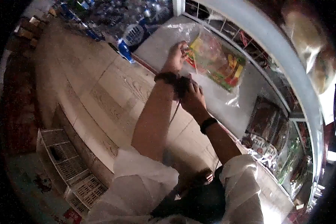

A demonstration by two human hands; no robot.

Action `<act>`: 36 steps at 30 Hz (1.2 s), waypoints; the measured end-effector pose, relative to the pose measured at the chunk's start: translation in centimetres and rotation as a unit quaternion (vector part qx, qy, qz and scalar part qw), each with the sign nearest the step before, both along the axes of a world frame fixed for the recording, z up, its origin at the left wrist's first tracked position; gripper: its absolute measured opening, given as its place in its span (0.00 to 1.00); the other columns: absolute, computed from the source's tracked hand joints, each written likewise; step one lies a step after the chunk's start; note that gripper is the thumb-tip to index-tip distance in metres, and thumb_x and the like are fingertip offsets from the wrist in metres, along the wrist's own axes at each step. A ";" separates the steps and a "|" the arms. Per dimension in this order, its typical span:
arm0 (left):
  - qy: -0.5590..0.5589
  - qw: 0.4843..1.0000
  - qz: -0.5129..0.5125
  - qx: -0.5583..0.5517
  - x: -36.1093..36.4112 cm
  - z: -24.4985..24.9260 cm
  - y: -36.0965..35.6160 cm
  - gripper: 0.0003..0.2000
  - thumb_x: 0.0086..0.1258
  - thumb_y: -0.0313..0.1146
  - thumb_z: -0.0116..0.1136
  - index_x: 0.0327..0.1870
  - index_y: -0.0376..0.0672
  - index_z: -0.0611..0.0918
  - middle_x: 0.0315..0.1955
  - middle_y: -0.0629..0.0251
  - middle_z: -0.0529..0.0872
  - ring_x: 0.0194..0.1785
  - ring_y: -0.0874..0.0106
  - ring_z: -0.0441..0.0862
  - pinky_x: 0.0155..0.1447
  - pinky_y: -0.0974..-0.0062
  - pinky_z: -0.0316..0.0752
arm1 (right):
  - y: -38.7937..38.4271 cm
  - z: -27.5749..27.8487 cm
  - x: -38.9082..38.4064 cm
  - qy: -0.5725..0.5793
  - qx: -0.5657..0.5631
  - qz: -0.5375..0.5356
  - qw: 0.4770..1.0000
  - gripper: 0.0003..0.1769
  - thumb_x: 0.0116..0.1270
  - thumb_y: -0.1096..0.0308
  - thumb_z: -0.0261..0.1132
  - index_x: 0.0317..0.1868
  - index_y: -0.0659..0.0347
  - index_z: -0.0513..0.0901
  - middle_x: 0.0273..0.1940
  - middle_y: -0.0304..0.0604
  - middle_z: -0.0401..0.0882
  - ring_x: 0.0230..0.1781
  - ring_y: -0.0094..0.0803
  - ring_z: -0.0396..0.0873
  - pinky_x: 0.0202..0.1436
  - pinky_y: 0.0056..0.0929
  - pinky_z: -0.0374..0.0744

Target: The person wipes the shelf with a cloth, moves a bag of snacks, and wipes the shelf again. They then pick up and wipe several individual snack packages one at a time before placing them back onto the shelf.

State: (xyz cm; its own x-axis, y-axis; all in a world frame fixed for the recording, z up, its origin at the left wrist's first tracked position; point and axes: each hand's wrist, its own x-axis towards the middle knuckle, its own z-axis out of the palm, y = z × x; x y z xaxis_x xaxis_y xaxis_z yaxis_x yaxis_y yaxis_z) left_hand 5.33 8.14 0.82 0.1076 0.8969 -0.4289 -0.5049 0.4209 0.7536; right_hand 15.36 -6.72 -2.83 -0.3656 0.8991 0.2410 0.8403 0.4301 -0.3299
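My left hand (177,56) reaches over a grey surface, its fingers loosely bent and apart. The fingertips lie right beside a clear plastic bag (216,61) printed in yellow, red and green. Around my left wrist sits a dark, bumpy band (165,77). My right hand (193,98) is closed at that wrist, fingers on a dark fuzzy thing (181,85) that overlaps the band; its exact kind I cannot tell. A thin dark cord (174,112) runs down from there. On my right wrist is a black wristband (208,124).
Shrink-wrapped packs of bottles (132,31) stand at the top left. A white wire rack (224,26) curves along the right. Wood-patterned boards (97,86) run down the left, with a pale plastic crate (69,156) lower down. Dark packages (267,121) lie at the right.
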 end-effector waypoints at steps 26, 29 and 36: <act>0.093 0.994 -0.009 0.049 0.9 -1.9 -0.9 0.19 0.62 0.45 0.49 0.51 0.46 0.72 0.25 0.65 0.74 0.26 0.74 0.72 0.32 0.76 0.68 | -0.6 1.0 -0.4 -0.041 0.010 -0.033 0.999 0.27 0.52 0.57 0.62 0.53 0.53 0.70 0.55 0.42 0.66 0.58 0.41 0.59 0.55 0.38 0.62; 0.056 0.998 -0.019 0.038 0.5 -2.7 -0.4 0.20 0.61 0.45 0.51 0.51 0.46 0.72 0.24 0.67 0.74 0.28 0.75 0.72 0.31 0.76 0.69 | -0.7 2.0 -0.2 -0.057 -0.038 -0.002 0.998 0.31 0.54 0.58 0.58 0.60 0.55 0.63 0.62 0.51 0.54 0.64 0.44 0.52 0.52 0.40 0.64; 0.037 0.994 0.085 0.061 2.1 1.0 -1.5 0.15 0.58 0.44 0.53 0.39 0.42 0.75 0.16 0.67 0.72 0.16 0.76 0.67 0.23 0.80 0.64 | -0.2 0.6 -0.1 -0.050 -0.013 0.026 0.998 0.31 0.53 0.63 0.61 0.59 0.52 0.64 0.60 0.49 0.57 0.64 0.44 0.53 0.53 0.42 0.65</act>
